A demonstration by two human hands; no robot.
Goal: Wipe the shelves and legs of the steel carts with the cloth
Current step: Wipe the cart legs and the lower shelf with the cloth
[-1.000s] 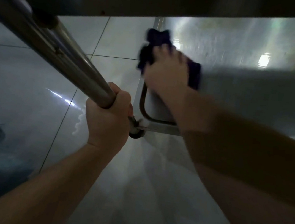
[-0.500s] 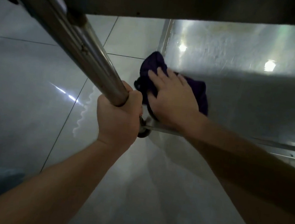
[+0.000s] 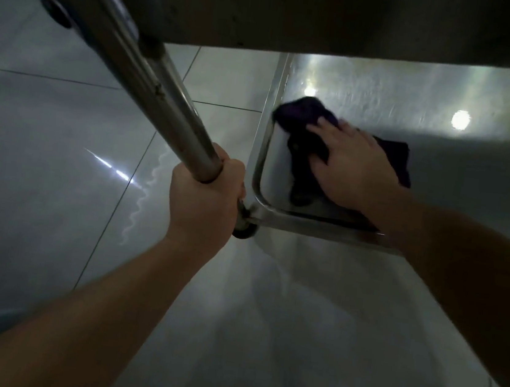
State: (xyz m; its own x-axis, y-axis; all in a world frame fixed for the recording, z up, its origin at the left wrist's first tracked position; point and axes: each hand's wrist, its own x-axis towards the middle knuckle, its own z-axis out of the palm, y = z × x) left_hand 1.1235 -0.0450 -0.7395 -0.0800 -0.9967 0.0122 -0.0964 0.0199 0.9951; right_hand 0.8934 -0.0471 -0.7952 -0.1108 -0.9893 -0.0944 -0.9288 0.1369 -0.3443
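Nearest to me, two bare forearms reached down and forward over the pale tiled floor [image 3: 44, 141]. The left hand [image 3: 203, 201] was wrapped round the lower end of the cart's steel leg [image 3: 161, 108], fingers curled fully about the tube just above the small caster [image 3: 244, 229], as if steadying the cart. The leg slanted up and away to the upper left, passing under the dark underside of the upper shelf [image 3: 333, 16].

Just beyond, the right hand [image 3: 351, 169] lay flat on the dark purple cloth [image 3: 304, 119], fingers straight and slightly spread, pressing it onto the bottom shelf [image 3: 451, 98] close to its near left corner. The cloth was bunched, part of it sticking out past the fingertips toward the raised rim, part showing behind the wrist.

As I judged it, the work was in the middle of the shelf-wiping stage: only this corner was under the cloth, and the shelf stretched away to the right with two lamp reflections on it. Whether that farther part had been wiped, I could not tell. The gripped leg and any other carts looked left to do.
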